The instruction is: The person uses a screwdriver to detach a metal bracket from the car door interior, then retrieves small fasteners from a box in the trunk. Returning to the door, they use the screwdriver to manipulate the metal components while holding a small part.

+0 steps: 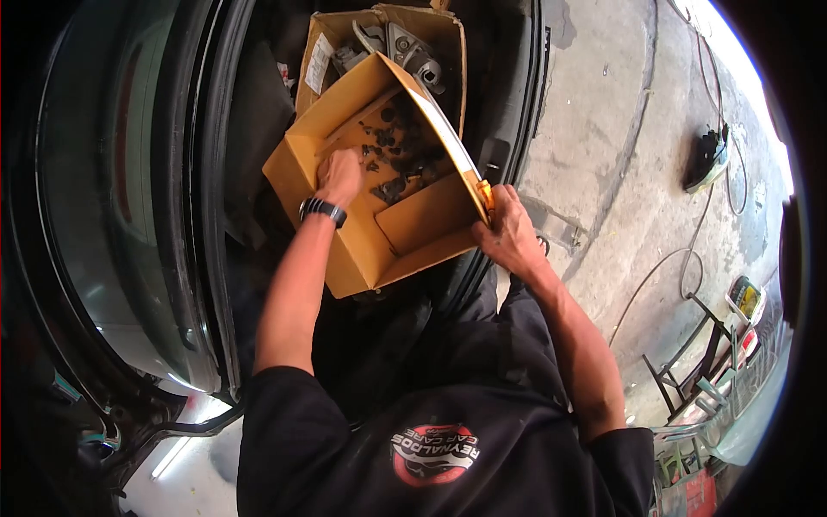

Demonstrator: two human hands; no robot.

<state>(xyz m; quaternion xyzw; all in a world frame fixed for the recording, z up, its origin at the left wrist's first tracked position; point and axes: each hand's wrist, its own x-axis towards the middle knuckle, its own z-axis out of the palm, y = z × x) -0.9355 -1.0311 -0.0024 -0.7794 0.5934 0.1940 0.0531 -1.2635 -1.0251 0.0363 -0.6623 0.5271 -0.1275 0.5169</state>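
An open cardboard box is tilted in front of me, with several small black clips and parts on its bottom. My left hand reaches inside the box near its left wall, fingers curled; whatever they hold, if anything, is hidden. At the box's right edge, my right hand is closed around an orange-handled tool and lies against the cardboard. Behind stands a second cardboard box holding metal parts.
A car door stands at the left. On the concrete floor at the right lie a hose and a shoe. A black metal stand and other items are at the lower right.
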